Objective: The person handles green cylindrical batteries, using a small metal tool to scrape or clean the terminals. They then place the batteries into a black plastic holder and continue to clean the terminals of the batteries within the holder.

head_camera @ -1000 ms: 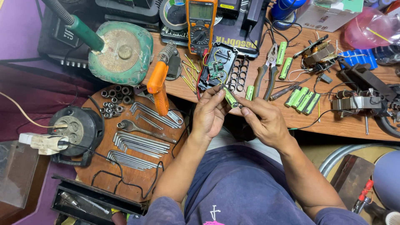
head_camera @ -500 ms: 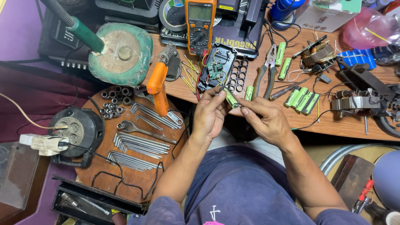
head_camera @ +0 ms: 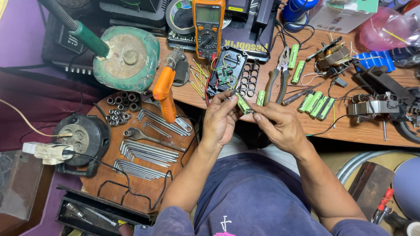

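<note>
a: state the position of both hands.

b: the left hand (head_camera: 221, 120) and the right hand (head_camera: 280, 126) meet above the front edge of the wooden desk (head_camera: 350, 126), over the person's lap. both pinch one green cylindrical battery cell (head_camera: 242, 103). the left thumb and fingers close on its upper-left end; the right fingertips close on its lower-right end. the cell is tilted and held clear of the desk.

a: what lies directly behind the cell?

b: an open black battery case (head_camera: 234, 74) with a small green circuit board and a grid of round cell slots, lying on the desk. one more green cell (head_camera: 260, 97) lies just beside the case, near the right fingertips.

a: list nearby tools on the desk.

b: pliers (head_camera: 278, 76) with dark handles lie right of the case. two loose green cells (head_camera: 296, 64) lie past the pliers. a row of four green cells (head_camera: 316, 105) lies side by side further right. an orange multimeter (head_camera: 208, 26) stands behind the case. an orange-handled soldering gun (head_camera: 166, 89) lies at the left end of the desk.

a: and to the left of the desk?

b: a round wooden board (head_camera: 144, 183) carries rows of hex keys (head_camera: 146, 153), a wrench (head_camera: 146, 136) and a cluster of sockets (head_camera: 120, 109). a black cable reel (head_camera: 81, 140) rests against its left edge.
</note>
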